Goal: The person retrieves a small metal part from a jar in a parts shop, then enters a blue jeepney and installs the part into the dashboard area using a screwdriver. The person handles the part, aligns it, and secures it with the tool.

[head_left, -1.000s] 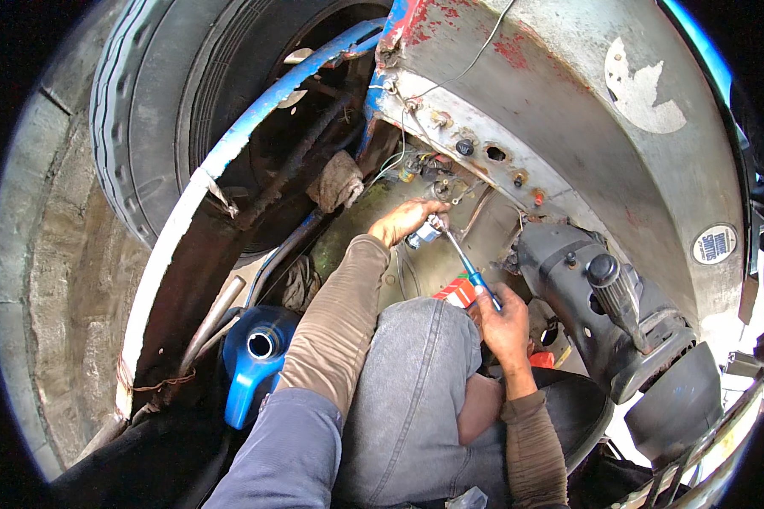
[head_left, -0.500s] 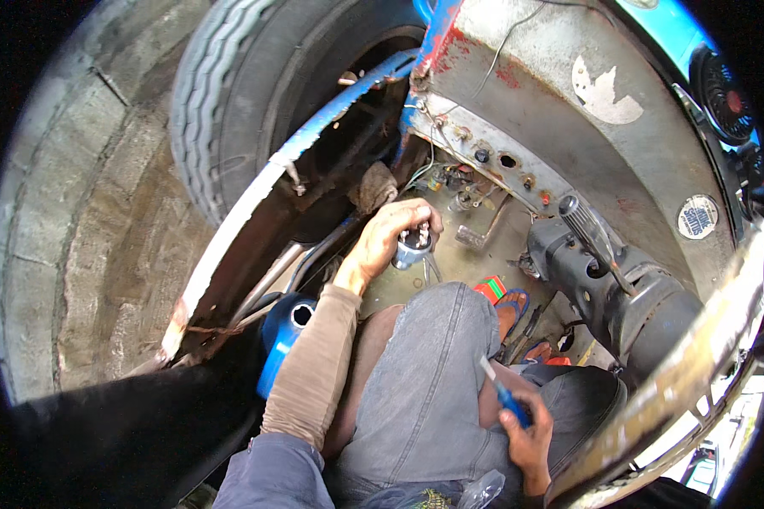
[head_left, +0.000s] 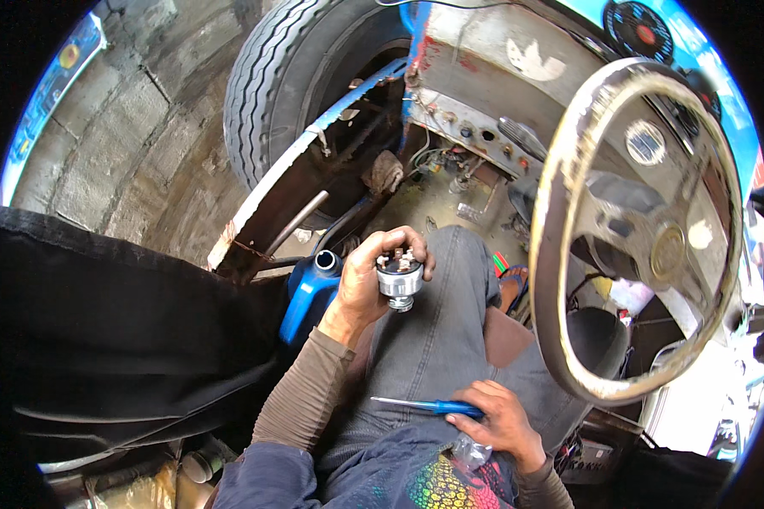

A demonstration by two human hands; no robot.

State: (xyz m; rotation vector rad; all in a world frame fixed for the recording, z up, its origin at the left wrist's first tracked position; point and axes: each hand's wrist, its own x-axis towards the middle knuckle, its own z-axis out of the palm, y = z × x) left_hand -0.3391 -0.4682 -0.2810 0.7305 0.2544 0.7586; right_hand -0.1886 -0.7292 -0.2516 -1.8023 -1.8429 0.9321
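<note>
My left hand (head_left: pixel 367 273) is closed round an ignition switch (head_left: pixel 400 276), a silvery cylinder with a dark terminal end facing up and a narrower stem below. Several coppery terminals show on that dark end. It is held above my left thigh, thumb and fingers wrapped on its sides. Lower and to the right, my right hand (head_left: pixel 502 417) grips a screwdriver (head_left: pixel 429 405) by its blue handle. The thin metal shaft points left across my lap, apart from the switch.
A worn steering wheel (head_left: pixel 560 195) rises close on the right. Beyond my knees is a metal dash panel (head_left: pixel 471 129) with knobs, holes and loose wires, and a pedal (head_left: pixel 470 212) below. A blue jug (head_left: pixel 310 293) stands by my left forearm. A large tyre (head_left: pixel 267 102) is outside the frame.
The left hand has come nearer with the switch, now over my thigh. The screwdriver has swung from pointing up to pointing left. The view has shifted, bringing the steering wheel fully in.
</note>
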